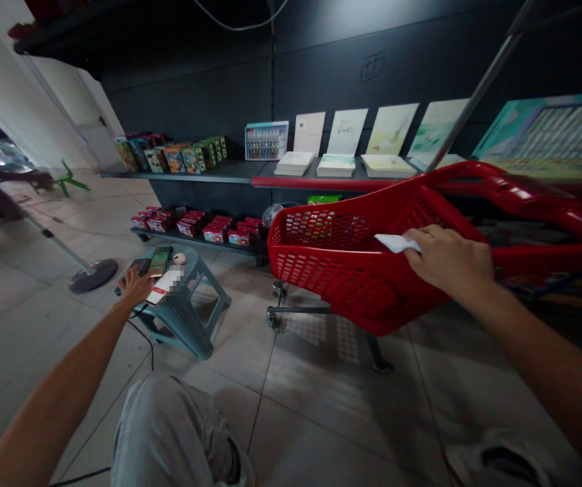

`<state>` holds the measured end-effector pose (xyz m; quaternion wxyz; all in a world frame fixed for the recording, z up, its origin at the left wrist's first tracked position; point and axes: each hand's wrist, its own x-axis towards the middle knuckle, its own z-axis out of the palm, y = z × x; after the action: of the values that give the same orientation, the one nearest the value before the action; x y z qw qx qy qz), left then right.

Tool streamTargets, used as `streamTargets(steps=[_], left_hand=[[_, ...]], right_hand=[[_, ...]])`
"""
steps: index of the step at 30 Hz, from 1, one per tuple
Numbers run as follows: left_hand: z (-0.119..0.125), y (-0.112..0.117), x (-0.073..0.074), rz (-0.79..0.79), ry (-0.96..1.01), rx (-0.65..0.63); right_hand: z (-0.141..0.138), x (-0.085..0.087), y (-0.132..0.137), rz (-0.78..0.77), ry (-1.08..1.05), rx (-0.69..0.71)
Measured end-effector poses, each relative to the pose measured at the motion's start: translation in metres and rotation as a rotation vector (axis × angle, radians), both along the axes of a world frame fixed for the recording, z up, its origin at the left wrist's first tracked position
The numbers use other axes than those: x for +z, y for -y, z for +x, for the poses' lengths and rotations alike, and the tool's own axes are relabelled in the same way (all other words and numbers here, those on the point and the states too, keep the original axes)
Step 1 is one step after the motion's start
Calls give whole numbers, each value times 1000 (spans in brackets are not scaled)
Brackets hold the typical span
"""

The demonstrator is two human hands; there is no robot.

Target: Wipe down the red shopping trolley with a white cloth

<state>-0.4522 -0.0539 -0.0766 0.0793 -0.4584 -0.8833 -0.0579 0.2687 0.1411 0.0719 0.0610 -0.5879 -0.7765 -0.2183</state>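
My right hand [447, 260] pinches a folded white tissue [395, 242] at the near rim of a red plastic shopping cart [331, 270]. One pointed end of the tissue sticks out past the fingers toward the cart's basket. On the left, my left hand [136, 285] lies with fingers spread at the edge of a blue-grey plastic stool [197, 318]. By its fingers are a dark phone-like item [159, 260] and a white card with a red mark [159, 289], both partly pixelated. A small round pale object [179, 258] sits at the stool's far edge.
Behind the cart runs a dark shelf [209, 169] with colourful boxes [174, 159], a pen set [266, 141] and stacked booklets [335, 166]. Red packs [220, 228] fill the lower shelf. A round-based stand [92, 275] and a black cable [151, 348] are at left.
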Motion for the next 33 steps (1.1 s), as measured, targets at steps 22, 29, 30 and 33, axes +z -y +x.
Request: streamTargets(steps=[22,29,30,33], left_hand=[[9,1,8,7,-25,-17],[13,1,12,0,16,17],[14,2,12,-5,23,21],[20,5,15,-23,39,28]], right_hand=[[-2,2,4,3,-4,8],[-2,2,4,10,-4,1],[-2,2,5,7,-5,0],[-2,3,5,-1,-5,3]])
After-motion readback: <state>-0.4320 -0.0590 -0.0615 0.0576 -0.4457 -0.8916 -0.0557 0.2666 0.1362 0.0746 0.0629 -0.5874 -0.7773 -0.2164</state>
